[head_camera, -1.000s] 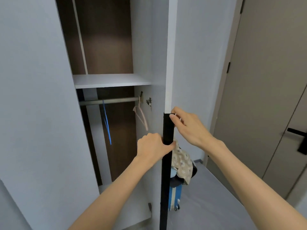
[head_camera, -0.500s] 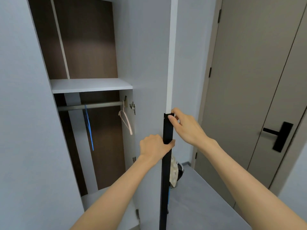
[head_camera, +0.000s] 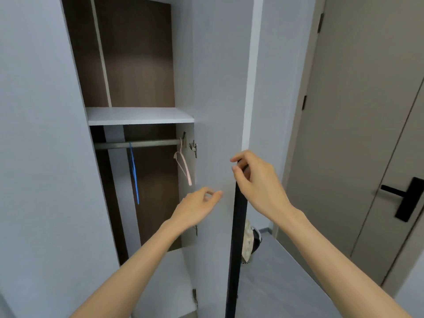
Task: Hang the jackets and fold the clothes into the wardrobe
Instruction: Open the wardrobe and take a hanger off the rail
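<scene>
The tall white wardrobe (head_camera: 137, 115) stood open before me, only a thin blue hanger (head_camera: 134, 175) and a pale pink hanger (head_camera: 183, 166) inside. My right hand (head_camera: 259, 187) curled round the black strip door handle (head_camera: 236, 237). My left hand (head_camera: 195, 207), relaxed, held nothing. Hanging and folding all remained, I judged.

To my right stands a grey-brown room door (head_camera: 358, 134) with a black lever handle (head_camera: 409, 199) far over on its right and a dark hinge (head_camera: 304, 102) on its left edge. Left of it I see a strip of pale wall (head_camera: 268, 88). Below lies a grey floor (head_camera: 275, 283), where a patterned bundle (head_camera: 248, 244) sits low by the wall, partly hidden.
</scene>
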A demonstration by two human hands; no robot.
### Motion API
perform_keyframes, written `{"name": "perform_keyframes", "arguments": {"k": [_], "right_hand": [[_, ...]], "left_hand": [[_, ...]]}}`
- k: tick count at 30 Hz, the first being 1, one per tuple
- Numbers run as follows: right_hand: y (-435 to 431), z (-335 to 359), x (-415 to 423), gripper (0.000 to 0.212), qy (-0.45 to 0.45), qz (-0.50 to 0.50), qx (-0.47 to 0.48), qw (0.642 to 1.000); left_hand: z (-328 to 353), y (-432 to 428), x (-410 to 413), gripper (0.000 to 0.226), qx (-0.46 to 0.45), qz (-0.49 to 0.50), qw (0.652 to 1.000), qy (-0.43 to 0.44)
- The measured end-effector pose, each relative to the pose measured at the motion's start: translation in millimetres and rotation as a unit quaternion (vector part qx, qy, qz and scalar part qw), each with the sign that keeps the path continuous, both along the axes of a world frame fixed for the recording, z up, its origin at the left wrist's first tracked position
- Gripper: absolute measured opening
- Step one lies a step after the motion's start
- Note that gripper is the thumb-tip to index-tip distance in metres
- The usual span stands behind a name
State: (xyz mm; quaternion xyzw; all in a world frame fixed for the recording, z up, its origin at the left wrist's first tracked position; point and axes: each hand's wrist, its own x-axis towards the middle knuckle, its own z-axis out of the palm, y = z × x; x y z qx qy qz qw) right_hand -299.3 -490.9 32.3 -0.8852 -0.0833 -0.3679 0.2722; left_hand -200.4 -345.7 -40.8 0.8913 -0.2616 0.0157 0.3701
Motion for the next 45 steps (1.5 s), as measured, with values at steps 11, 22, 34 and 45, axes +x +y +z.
{"name": "perform_keyframes", "arguments": {"k": [11,22,34,45], "right_hand": [[133.5,8.4,111.6,0.015,0.044,0.139,0.040,0.989],[268.3,26.1,288.4,0.039,0.054,0.223,0.069,0.971],[336.4,62.9,403.1,0.035,0.021,0.259,0.129,0.957],[333.5,74.3,383.5,0.017,0.053,0.243,0.141,0.958]], "left_hand": [[-14.5,154.5,65.0,0.081,-0.110,0.266,0.957,-0.024],[18.2,267.1,197.1,0.122,-0.080,0.405,0.897,-0.157],[25.6,300.7,297.5,0.142,-0.017,0.466,0.853,-0.236],[33.5,283.7,267.7,0.138,-0.030,0.475,0.859,-0.191]]}}
